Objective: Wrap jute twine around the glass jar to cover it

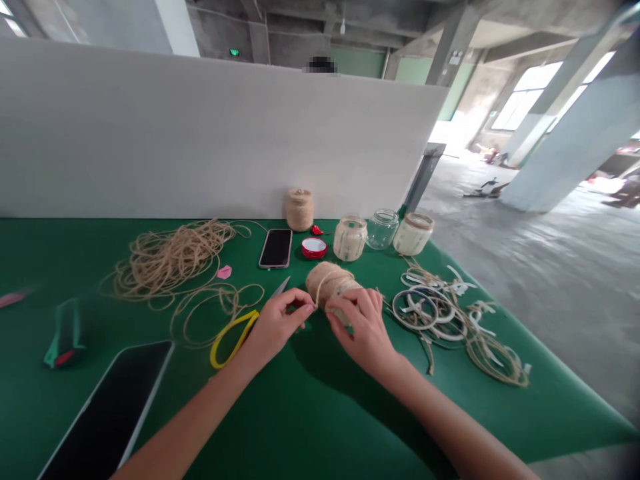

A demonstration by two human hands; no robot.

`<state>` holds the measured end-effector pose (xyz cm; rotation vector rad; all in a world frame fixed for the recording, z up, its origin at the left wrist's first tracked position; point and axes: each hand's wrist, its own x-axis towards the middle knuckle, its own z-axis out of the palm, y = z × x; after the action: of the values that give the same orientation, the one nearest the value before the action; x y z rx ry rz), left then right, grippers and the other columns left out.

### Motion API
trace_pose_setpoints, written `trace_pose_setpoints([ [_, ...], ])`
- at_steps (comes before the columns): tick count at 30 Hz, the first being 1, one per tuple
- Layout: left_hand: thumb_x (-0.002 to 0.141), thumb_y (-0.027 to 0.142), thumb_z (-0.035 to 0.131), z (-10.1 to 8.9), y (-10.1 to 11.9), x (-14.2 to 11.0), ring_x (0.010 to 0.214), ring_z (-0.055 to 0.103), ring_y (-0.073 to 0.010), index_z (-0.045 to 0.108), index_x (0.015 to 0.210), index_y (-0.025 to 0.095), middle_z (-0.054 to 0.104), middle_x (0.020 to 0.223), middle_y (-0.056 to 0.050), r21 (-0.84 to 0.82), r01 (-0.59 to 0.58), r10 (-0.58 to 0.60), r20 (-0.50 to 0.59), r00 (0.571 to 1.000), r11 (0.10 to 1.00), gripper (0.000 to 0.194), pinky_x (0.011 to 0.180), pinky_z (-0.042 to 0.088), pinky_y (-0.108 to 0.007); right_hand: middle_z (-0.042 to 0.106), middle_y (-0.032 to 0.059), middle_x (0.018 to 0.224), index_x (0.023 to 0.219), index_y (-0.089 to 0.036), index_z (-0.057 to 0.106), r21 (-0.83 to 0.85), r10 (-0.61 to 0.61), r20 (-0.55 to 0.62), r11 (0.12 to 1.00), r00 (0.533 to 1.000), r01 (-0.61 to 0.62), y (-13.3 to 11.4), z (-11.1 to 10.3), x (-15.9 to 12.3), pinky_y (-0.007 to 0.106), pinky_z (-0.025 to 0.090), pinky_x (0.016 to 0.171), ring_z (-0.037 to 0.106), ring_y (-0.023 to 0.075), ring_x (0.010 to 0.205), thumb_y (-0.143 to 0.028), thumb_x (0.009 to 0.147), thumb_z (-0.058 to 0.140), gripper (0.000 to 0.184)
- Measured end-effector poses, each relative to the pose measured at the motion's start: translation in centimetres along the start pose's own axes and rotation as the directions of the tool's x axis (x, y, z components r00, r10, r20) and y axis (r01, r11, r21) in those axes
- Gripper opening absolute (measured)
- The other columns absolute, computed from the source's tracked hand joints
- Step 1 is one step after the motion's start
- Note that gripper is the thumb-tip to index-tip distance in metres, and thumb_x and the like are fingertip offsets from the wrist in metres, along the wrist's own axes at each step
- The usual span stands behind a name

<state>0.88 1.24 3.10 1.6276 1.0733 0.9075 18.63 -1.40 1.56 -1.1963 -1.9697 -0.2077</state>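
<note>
Jar (327,280) lies on its side mid-surface (300,413), between the two hands, its base end toward the left. Twine is wound round the left part; the right part shows a paler, patterned covering.

Left hand (286,319): nearly closed, thumb and forefinger pinching a strand (319,293) that leaves the winding at the jar's near side. Right hand (364,328): fingers curled, thumb and forefinger tips almost together at the jar's near side. Cannot tell whether it has hold of jar or twine.

Scissors (219,348) with yellow handles lie just left of the left hand, partly hidden by it. Further left, toward the far edge: large tangle of twine (175,260), with looser loops on its near side. Black tablet (113,407) at the near left; green cutter (64,333) beyond it, blurred.

Along the far edge, left to right: phone (276,249) lying flat; twine-covered cylinder (300,211), upright; red tape roll (314,249) nearer than the cylinder; patterned jar (350,238); clear glass jar (383,230); pale jar (414,235), tilted. Near the right edge: pale rings (395,311) and twine coils (500,367).
</note>
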Motion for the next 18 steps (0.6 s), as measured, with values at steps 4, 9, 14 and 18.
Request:
trace_pose_setpoints([
  [4,0.079,0.033,0.052,0.45,0.47,-0.23,0.056,0.047,-0.0097,0.056,0.08,0.017,0.05,0.064,0.003,0.021,0.07,-0.07,0.007,0.998,0.997,0.016,0.049,0.036,-0.019,0.053,0.002,0.084,0.089,-0.024,0.06,0.022,0.068,0.004,0.997,0.998,-0.069,-0.68,0.51,0.08,0.035,0.03,0.077,0.046,0.0166,0.082,-0.027,0.082,0.055,0.009],
  [9,0.079,0.033,0.051,0.8,0.21,-0.29,0.059,0.048,-0.0105,0.056,0.08,0.017,0.051,0.067,0.002,-0.017,0.076,-0.075,0.036,0.997,0.997,0.017,0.049,0.038,-0.019,0.053,0.0019,0.085,0.09,-0.023,0.058,0.046,0.087,0.0,0.995,0.996,-0.087,-0.75,0.64,0.12,0.035,0.029,0.077,0.046,0.0163,0.083,-0.022,0.083,0.052,0.009],
  [14,0.079,0.032,0.05,0.91,0.11,-0.33,0.058,0.048,-0.0104,0.056,0.079,0.017,0.05,0.065,0.003,-0.049,0.066,-0.064,0.051,0.997,0.997,0.016,0.05,0.039,-0.019,0.049,0.0035,0.088,0.095,-0.024,0.058,0.0,0.043,-0.011,0.999,0.999,-0.043,-0.58,0.57,0.02,0.034,0.028,0.075,0.044,0.0161,0.081,-0.019,0.084,0.05,0.015],
  [18,0.079,0.032,0.051,0.94,0.47,-0.39,0.059,0.049,-0.0106,0.056,0.077,0.017,0.05,0.064,0.002,-0.065,0.067,-0.064,0.047,0.997,0.996,0.016,0.051,0.039,-0.019,0.048,0.0032,0.085,0.088,-0.024,0.06,-0.005,0.04,-0.014,0.999,0.999,-0.04,-0.47,0.65,0.09,0.034,0.027,0.074,0.043,0.0163,0.08,-0.022,0.083,0.052,0.01],
])
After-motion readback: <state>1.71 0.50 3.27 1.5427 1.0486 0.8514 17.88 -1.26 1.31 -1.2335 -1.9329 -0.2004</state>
